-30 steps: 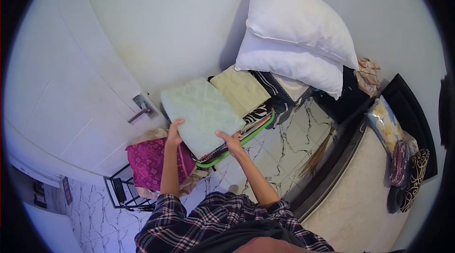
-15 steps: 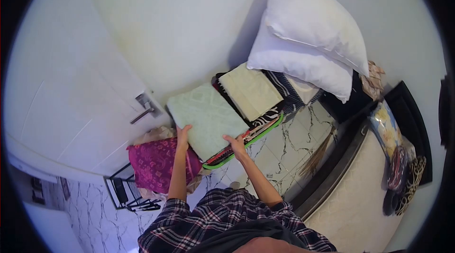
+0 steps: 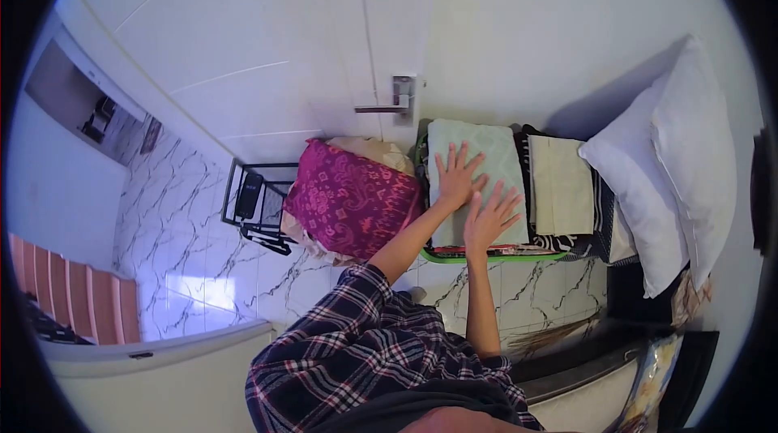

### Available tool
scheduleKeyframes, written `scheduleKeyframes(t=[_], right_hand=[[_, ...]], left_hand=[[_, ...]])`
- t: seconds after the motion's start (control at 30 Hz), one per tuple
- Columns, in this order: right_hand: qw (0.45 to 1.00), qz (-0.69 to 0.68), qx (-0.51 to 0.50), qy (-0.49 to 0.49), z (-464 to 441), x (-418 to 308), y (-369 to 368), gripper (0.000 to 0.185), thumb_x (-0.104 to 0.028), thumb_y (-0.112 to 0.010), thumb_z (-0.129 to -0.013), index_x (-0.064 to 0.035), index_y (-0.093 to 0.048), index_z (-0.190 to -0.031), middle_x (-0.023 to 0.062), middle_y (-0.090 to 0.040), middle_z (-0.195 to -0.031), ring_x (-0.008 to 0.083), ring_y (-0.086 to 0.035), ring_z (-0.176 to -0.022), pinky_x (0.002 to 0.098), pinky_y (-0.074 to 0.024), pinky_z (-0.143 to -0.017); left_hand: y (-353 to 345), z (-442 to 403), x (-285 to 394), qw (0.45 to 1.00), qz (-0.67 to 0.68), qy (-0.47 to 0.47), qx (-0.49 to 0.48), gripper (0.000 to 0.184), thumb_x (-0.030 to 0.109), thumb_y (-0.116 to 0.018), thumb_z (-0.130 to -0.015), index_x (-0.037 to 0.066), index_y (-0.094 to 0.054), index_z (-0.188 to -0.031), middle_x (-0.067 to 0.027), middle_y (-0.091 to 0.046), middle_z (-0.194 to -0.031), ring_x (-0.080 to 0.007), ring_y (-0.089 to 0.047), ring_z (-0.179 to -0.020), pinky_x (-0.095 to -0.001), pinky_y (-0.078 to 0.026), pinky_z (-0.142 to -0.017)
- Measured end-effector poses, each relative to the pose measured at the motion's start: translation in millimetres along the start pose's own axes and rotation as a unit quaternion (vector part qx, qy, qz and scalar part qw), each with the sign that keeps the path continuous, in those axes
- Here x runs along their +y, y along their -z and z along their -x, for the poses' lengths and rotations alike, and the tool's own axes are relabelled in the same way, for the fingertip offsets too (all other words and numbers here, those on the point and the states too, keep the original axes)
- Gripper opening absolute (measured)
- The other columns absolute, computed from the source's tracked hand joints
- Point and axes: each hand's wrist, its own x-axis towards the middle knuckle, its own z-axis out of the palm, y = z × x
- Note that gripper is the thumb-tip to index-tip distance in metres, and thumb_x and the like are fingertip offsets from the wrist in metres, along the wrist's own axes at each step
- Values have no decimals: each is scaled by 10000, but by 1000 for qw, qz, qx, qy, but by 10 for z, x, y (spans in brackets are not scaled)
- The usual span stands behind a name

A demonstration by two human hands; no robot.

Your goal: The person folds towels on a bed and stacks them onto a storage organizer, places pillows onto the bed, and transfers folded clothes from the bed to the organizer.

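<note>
Both of my hands lie flat on a folded pale green towel (image 3: 454, 137). My left hand (image 3: 460, 179) rests near its middle with the fingers spread. Lower and to the right, my right hand (image 3: 491, 220) is pressed on the same towel, its fingers apart. The towel tops a stack of folded cloth inside a container with a green rim (image 3: 498, 256). A folded cream cloth (image 3: 562, 182) sits beside it on the right, over black-and-white patterned fabric. To the left is a magenta patterned pillow (image 3: 348, 198), apart from my hands.
Two white pillows (image 3: 636, 165) lean at the right. A black metal rack (image 3: 229, 198) carrying a dark phone (image 3: 250, 194) stands at the left. Behind are a white door and its handle (image 3: 381, 109). A broom (image 3: 555, 337) and a bed edge (image 3: 559, 384) lie at lower right.
My hands have let go of the towel's near edges and now lie flat on top of it. The towel sits squarer over the container. The head view has turned left.
</note>
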Motion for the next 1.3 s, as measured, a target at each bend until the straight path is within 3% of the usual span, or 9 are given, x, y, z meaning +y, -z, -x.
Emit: scheduleKeyframes(t=[0.6, 0.77, 0.83, 0.97, 1.03, 1.1, 1.13, 1.2, 1.3], right_hand=[[998, 5, -26, 51, 398, 424, -167, 488, -348, -383, -853, -120, -322, -1280, 128, -248, -1344, 296, -181, -1255, 446, -96, -1003], [989, -75, -96, 81, 761, 855, 60, 463, -255, -426, -851, -123, -316, -1281, 113, -239, -1348, 316, -185, -1247, 438, -135, -1000], [983, -148, -92, 55, 1047, 1126, 202, 461, -254, -450, -841, -98, -337, -1260, 144, -311, -1305, 331, -282, -1201, 404, -232, -974], [888, -159, -331, -275, 2144, 2128, 357, 580, -409, -530, -762, -62, -399, -1208, 179, -501, -1119, 336, -469, -1041, 371, -361, -883], [890, -113, -320, -304, 2846, 2590, 548, 609, -444, -559, -728, -57, -431, -1179, 195, -516, -1089, 333, -493, -1009, 385, -386, -850], [879, -117, -228, -403, 3432, 2822, 917, 600, -437, -559, -730, -53, -436, -1173, 203, -518, -1080, 333, -498, -1001, 385, -394, -840], [866, -123, -173, -454, 3717, 2916, 1116, 591, -431, -559, -732, -49, -441, -1167, 211, -520, -1070, 332, -503, -993, 384, -401, -830], [833, -116, -67, -537, 4313, 3056, 1537, 583, -405, -571, -734, -26, -440, -1158, 211, -537, -1039, 322, -528, -954, 365, -411, -825], [789, -84, 115, -598, 5366, 3183, 1963, 557, -384, -576, -741, -23, -450, -1147, 184, -555, -1014, 267, -539, -948, 345, -422, -805]], left_hand=[[-63, 3, 2, 999, -37, 6, -16, 559, 540, -438, -752, 294, -363, -1248, -100, -153, -1377, -346, -71, -1266, -607, -1, -942], [-127, 75, 79, 995, -92, -7, 44, 483, 398, -459, -770, 217, -412, -1216, -134, -242, -1341, -352, -160, -1246, -613, -49, -941], [-127, 199, 227, 995, -91, -32, 27, 507, 320, -474, -765, 153, -380, -1235, -173, -239, -1332, -367, -156, -1243, -612, -51, -942], [-61, 1001, 985, 976, -22, -201, -86, 600, 280, -518, -738, 88, -315, -1268, -228, -195, -1330, -391, -104, -1248, -602, -29, -947], [-276, 1616, 1309, 926, 13, -322, -198, 626, 309, -528, -733, 88, -304, -1274, -219, -203, -1330, -395, -97, -1247, -591, -40, -956], [-641, 2214, 1577, 762, 10, -364, -535, 621, 370, -491, -773, 75, -286, -1280, -166, -253, -1330, -316, -228, -1233, -584, -129, -951], [-946, 2533, 1637, 649, 18, -426, -630, 592, 435, -463, -792, 53, -360, -1232, -169, -356, -1269, -305, -353, -1163, -426, -266, -961], [-1141, 3191, 2003, 435, 7, -523, -733, 623, 461, -473, -781, 49, -355, -1233, -174, -402, -1231, -311, -390, -1129, -339, -306, -947], [-944, 3975, 2653, 348, -37, -600, -719, 633, 458, -490, -771, 39, -361, -1228, -178, -418, -1215, -320, -395, -1122, -357, -316, -935]])
